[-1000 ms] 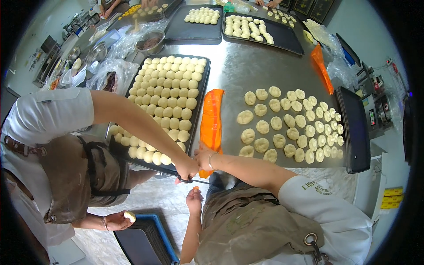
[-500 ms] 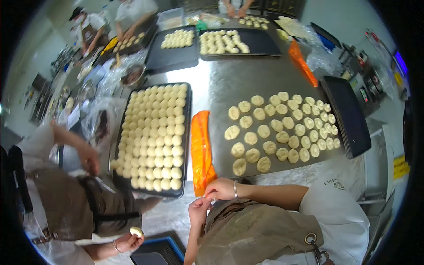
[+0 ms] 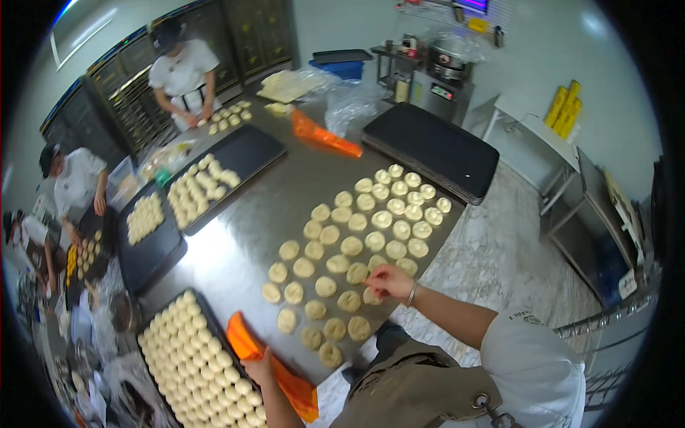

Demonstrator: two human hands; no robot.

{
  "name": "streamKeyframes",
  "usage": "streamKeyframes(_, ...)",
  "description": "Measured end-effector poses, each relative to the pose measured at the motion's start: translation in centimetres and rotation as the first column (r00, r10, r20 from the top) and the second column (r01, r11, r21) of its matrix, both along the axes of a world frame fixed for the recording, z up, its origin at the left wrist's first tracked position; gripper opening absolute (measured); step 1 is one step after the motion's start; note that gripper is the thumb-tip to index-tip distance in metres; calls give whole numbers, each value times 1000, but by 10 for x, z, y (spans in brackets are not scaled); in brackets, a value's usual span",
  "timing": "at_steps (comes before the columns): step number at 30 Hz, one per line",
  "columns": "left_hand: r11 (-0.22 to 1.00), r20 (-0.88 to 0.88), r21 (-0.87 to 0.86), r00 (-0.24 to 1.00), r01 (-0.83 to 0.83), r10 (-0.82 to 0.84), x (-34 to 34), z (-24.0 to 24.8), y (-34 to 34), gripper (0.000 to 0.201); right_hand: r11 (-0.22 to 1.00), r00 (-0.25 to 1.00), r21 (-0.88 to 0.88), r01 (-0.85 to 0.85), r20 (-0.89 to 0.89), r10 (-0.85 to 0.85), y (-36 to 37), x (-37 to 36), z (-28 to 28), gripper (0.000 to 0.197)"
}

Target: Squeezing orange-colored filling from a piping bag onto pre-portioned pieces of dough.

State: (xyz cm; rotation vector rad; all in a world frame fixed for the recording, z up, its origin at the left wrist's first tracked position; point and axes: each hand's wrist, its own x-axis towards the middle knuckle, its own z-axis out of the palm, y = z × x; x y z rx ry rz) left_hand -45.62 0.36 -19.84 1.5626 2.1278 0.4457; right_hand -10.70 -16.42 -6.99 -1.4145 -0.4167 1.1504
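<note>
My right hand, with a bracelet at its wrist, is over the near right part of the flattened dough rounds on the metal table. Its fingers are drawn together at the edge of a round, and whatever is between them is hidden. My left hand lies across the middle of an orange plastic bag next to the tray of dough balls; its fingers are partly hidden, so its grip is unclear. Many of the rounds have a dent in the middle. The dark tray holds close rows of smooth dough balls.
Stacked black trays sit at the table's right corner. Another orange bag and clear plastic lie farther back. Dark trays with dough pieces stand at the far left. Co-workers handle dough beyond the table.
My view has swung right. My hands, together near the apron before, are now apart: the right over the dough rounds, the left at the orange bag. The nearby co-worker has left view.
</note>
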Motion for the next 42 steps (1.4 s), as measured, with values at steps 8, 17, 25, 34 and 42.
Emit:
streamKeyframes(8, 981, -301, -162, 952, -111, 58, 44, 41, 20, 84, 946, 942, -74, 315, 149, -302, 90, 215, 20, 16)
streamKeyframes(17, 934, 480, -138, 802, -331, 355, -100, 10, -53, 86, 938, 781, -242, 250, 623, -47, 295, 457, -107, 7)
streamKeyframes(25, 852, 636, 103, 692, -514, 341, -50, 61, -103, 77, 968, 548, -179, 178, 835, 53, 403, 483, -107, 13)
streamKeyframes(34, 717, 748, 495, 660, -491, -64, 54, 158, -83, 61, 984, 472, -73, 165, 882, -13, 334, 462, -31, 13)
streamKeyframes(42, 911, 977, 210, 97, -355, -187, 110, 320, -113, 48, 779, 779, 204, -594, 386, 493, 186, 279, 93, 36)
